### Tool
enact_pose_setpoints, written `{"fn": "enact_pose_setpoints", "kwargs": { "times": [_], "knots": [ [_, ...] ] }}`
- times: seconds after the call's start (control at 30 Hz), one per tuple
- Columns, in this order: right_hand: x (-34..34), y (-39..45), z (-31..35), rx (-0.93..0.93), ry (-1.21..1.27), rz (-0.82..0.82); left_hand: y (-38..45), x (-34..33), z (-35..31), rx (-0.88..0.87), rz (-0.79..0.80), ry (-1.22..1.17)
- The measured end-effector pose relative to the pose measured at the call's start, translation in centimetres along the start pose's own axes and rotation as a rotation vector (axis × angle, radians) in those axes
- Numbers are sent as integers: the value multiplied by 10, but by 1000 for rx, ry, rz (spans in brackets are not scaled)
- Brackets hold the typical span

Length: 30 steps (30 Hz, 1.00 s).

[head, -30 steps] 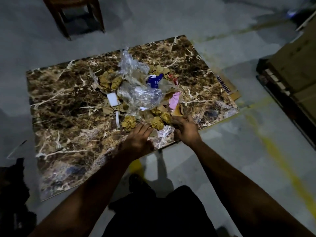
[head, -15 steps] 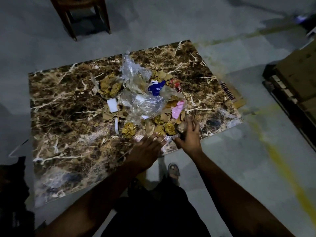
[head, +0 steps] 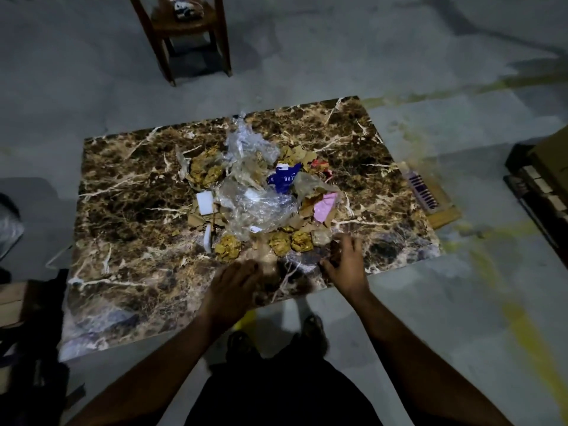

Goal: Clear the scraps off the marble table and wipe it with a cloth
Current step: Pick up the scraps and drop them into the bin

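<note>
Brown marble table top with white veins (head: 129,192) is seen from above, low over a grey concrete floor (head: 307,56). A heap of scraps (head: 258,198) is piled at table centre: crumpled clear plastic film (head: 261,207), torn brown paper, a blue wrapper (head: 284,178) at 1 o'clock of the heap, a pink slip (head: 325,206) at 3 o'clock, a white block (head: 205,202) at 9 o'clock, 3 yellowish crumpled wads (head: 228,247) along 6 o'clock. Left hand (head: 230,287) is held palm down at the near edge, fingers extended together, blurred; contact with the marble cannot be told. Right hand (head: 345,265) is placed at 5 o'clock of the heap, fingers loosely extended toward the wads, nothing gripped. No cloth is made out. A dark wooden stool (head: 184,29) is seen at 12 o'clock beyond the table.
</note>
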State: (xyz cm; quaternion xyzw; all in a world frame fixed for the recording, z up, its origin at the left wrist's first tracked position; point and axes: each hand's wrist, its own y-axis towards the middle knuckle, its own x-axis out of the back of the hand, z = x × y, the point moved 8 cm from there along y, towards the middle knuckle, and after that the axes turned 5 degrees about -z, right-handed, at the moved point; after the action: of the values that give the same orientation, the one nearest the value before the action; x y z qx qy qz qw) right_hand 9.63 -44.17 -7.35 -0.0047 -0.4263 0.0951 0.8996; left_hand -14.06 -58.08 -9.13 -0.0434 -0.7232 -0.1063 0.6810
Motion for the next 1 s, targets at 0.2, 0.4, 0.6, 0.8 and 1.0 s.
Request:
{"fn": "enact_pose_setpoints", "kwargs": {
  "times": [0.2,0.4,0.6,0.8,1.0],
  "knots": [
    [-13,9,3,191,-81,166,-23,-9,19,419,138,-113],
    [-16,5,8,266,-127,139,-16,-1,15,538,82,-274],
    [-66,-48,95,549,-16,257,-73,25,37,625,-60,-308],
    [-174,-117,227,838,-74,438,-188,41,107,787,-193,-309],
    [-287,-204,349,986,-136,516,-342,62,192,964,-259,-351]
  ]
}}
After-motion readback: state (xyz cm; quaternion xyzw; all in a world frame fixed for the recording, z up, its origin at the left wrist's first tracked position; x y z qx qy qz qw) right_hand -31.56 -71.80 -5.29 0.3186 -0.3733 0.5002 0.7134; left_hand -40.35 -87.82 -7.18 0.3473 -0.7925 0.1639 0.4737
